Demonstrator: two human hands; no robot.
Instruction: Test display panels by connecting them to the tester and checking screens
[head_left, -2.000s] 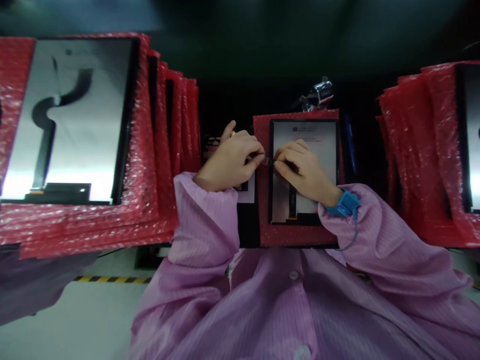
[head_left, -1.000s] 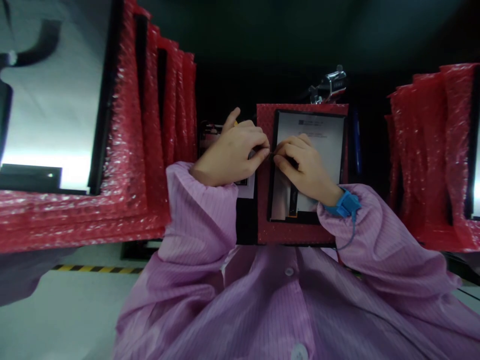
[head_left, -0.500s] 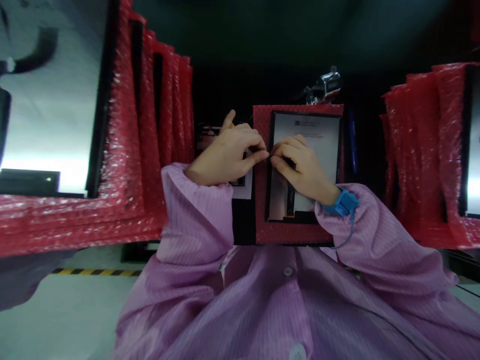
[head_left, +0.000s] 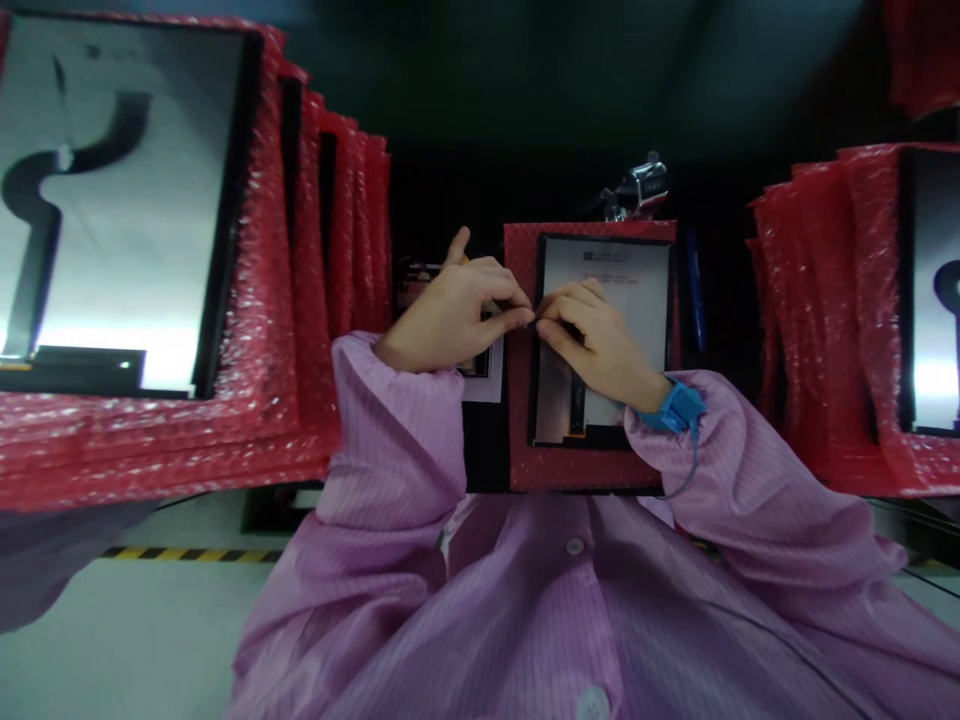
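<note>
A flat black-framed panel [head_left: 645,310] lies on a red bubble-wrap sheet [head_left: 517,465] in front of me. My left hand [head_left: 465,312] hovers by the panel's left edge, thumb and index finger pinched, and whatever is between them is too small to make out. My right hand [head_left: 596,338], with a blue wrist strap [head_left: 679,405], is over the panel, its fingertips pinched and meeting those of the left. What it grips is also hidden. Under my left hand lies a white card [head_left: 487,385] with dark parts on it.
Red bubble-wrap stacks stand at the left [head_left: 262,300] and right [head_left: 836,320], each topped by a panel [head_left: 150,220]. Behind the middle sheet sits a small metal device [head_left: 646,185]. A blue pen-like item [head_left: 696,290] lies right of it.
The whole view has shifted slightly, with the left stack showing more of its panel. Both hands keep their pinch, fingertips close together.
</note>
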